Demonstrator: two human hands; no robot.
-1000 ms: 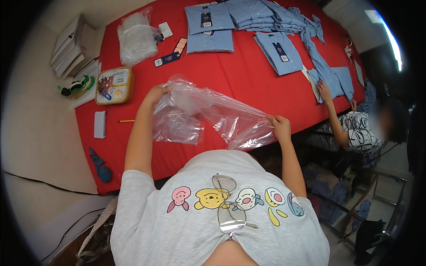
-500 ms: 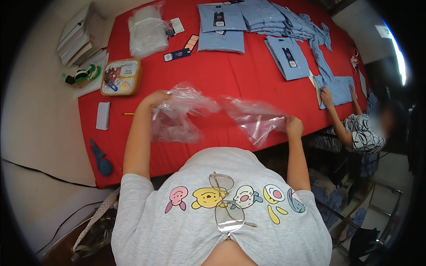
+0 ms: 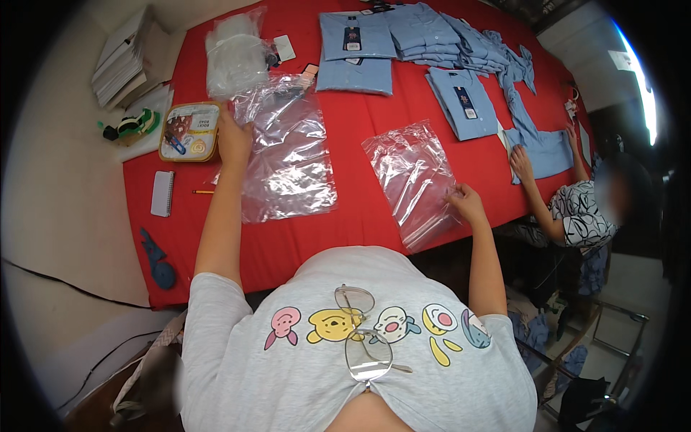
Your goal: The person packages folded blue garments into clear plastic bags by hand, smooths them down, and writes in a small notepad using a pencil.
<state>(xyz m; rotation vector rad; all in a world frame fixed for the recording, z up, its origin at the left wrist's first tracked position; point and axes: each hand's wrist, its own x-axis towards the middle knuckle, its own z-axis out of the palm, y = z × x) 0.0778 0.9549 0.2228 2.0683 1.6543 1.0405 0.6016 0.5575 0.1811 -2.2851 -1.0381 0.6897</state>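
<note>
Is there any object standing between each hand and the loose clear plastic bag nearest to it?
Nothing visible stands in the way. The right hand is at the right edge of the right bag; the left hand is at the left side of the left bag. The yellow-rimmed box lies left of the left hand, not between.
</note>
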